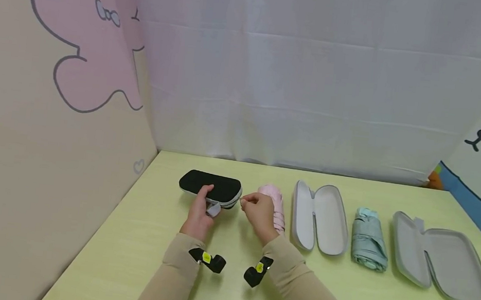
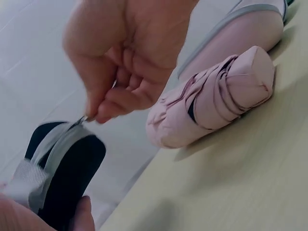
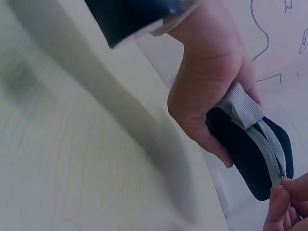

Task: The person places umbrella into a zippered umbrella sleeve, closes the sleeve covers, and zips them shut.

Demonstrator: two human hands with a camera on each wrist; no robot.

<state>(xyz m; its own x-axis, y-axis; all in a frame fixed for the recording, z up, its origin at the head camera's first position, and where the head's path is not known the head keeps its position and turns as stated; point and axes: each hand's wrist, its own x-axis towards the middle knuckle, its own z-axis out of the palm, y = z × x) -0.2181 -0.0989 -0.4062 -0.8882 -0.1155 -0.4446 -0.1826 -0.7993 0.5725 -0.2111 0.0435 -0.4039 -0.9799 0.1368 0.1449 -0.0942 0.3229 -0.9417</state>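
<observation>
A black zippered case (image 1: pixel 215 184) with a grey zipper band and a grey fabric loop (image 3: pixel 243 107) is held up over the table's left part. My left hand (image 1: pixel 200 216) grips it by the near side, thumb on top. At the case's right end, my right hand (image 1: pixel 259 214) pinches the zipper pull (image 2: pixel 83 119) between thumb and forefinger. In the left wrist view the zipper band shows a narrow dark gap along its length. Right behind my right hand lies a folded pink umbrella (image 2: pixel 207 98) on the table.
To the right stand an opened white glasses case (image 1: pixel 332 221), a folded green umbrella (image 1: pixel 369 239) and an opened grey glasses case (image 1: pixel 457 265), side by side on the pale yellow table (image 1: pixel 123 265). A white curtain (image 1: pixel 308 88) hangs along the back edge.
</observation>
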